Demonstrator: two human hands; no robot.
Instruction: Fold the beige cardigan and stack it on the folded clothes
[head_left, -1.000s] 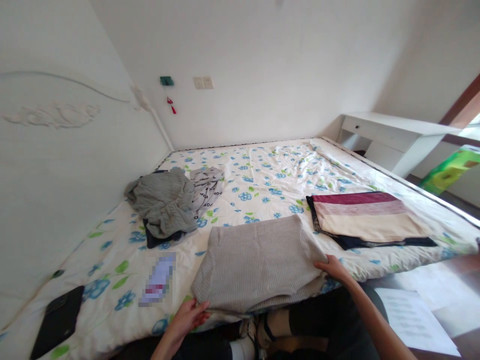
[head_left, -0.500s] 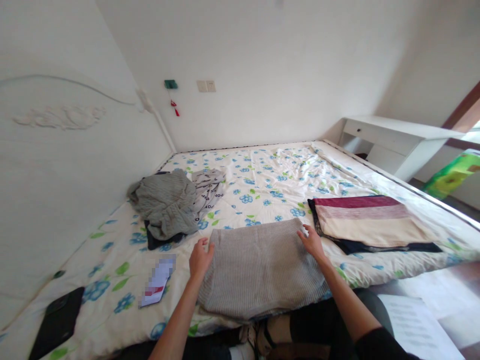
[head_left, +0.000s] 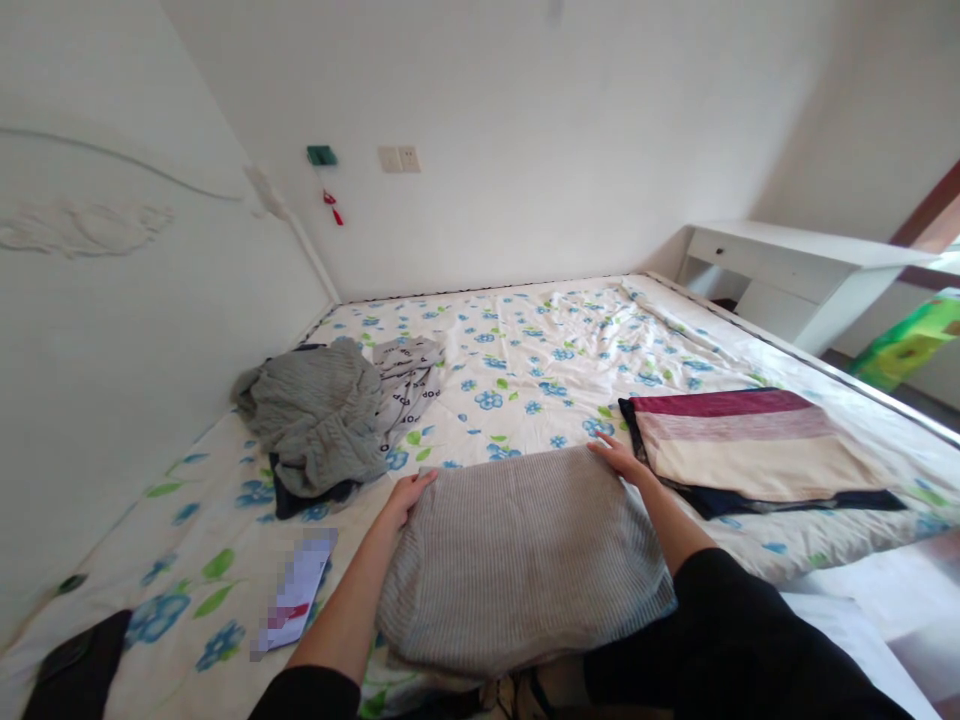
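A grey, finely striped knit garment (head_left: 525,560), folded into a wide rectangle, lies at the bed's near edge in front of me. My left hand (head_left: 409,497) is closed on its far left corner, the thumb on top and the other fingers partly hidden behind the cloth. At the far right corner, my right hand (head_left: 619,462) pinches the edge, with its fingertips partly out of sight. The garment's near side reaches over the edge of the bed towards my lap.
A rumpled grey-green knit top (head_left: 319,410) and a grey printed cloth (head_left: 409,375) lie at left. Folded clothes with a striped piece (head_left: 750,450) on top are at right. A pixelated paper (head_left: 296,595) and a dark flat case (head_left: 79,665) lie near left.
Both hands have closed on the garment's far corners, where they were looser before. The garment sits slightly nearer to me, and the view has shifted a little.
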